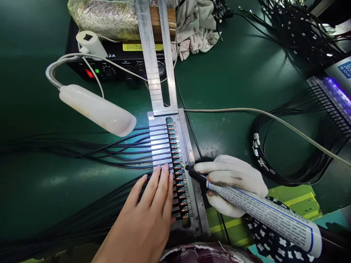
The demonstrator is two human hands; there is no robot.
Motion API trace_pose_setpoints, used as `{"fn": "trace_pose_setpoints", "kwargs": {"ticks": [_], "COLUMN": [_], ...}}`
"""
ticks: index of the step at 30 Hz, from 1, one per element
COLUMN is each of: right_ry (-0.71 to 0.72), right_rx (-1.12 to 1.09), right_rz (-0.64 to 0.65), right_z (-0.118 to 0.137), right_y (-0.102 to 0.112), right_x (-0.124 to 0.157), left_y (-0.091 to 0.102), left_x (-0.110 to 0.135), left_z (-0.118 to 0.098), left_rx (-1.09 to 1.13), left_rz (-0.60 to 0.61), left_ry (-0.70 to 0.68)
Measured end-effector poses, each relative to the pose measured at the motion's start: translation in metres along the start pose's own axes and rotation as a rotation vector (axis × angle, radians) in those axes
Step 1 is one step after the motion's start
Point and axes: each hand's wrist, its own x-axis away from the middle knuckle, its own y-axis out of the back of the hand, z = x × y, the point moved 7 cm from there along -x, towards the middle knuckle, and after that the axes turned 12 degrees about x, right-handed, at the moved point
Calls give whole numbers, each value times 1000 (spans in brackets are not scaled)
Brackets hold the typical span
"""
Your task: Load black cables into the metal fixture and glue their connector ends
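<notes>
My bare left hand (149, 210) lies with outstretched fingers on a metal fixture (199, 210), fingertips beside a row of small cable ends (179, 167). Bare coloured wires and little metal contacts show at these ends. Black cables (123, 157) run leftward from the fixture, and part of them is hidden behind my left hand. In a white glove, my right hand (236, 179) is closed around a glue tube (263, 215) with a printed label. The tube's black nozzle points left, its tip at a cable end near the middle of the row.
A white lamp (95, 107) on a bent neck hangs over the cables. Behind it stands a black dispenser box (117, 69), with a slotted metal bar (149, 54) in front. At right are coiled cables (256, 153), a second fixture under violet light (336, 95) and a hose (246, 109).
</notes>
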Motion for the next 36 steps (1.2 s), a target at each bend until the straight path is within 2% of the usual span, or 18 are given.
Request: {"fn": "trace_pose_setpoints", "kwargs": {"ticks": [9, 14, 19, 23, 36], "right_ry": [18, -12, 10, 16, 11], "right_rx": [11, 63, 59, 54, 36], "right_rz": [19, 7, 65, 64, 51], "right_z": [3, 10, 12, 8, 7], "right_y": [0, 10, 2, -4, -3], "right_x": [0, 0, 7, 9, 10], "left_y": [-1, 1, 1, 1, -3], "left_x": [1, 2, 6, 6, 6], "left_z": [-1, 0, -4, -6, -4], "left_rx": [2, -6, 10, 6, 0], "left_rz": [-20, -38, -11, -15, 2], "left_ry": [-3, -15, -69, -67, -70]}}
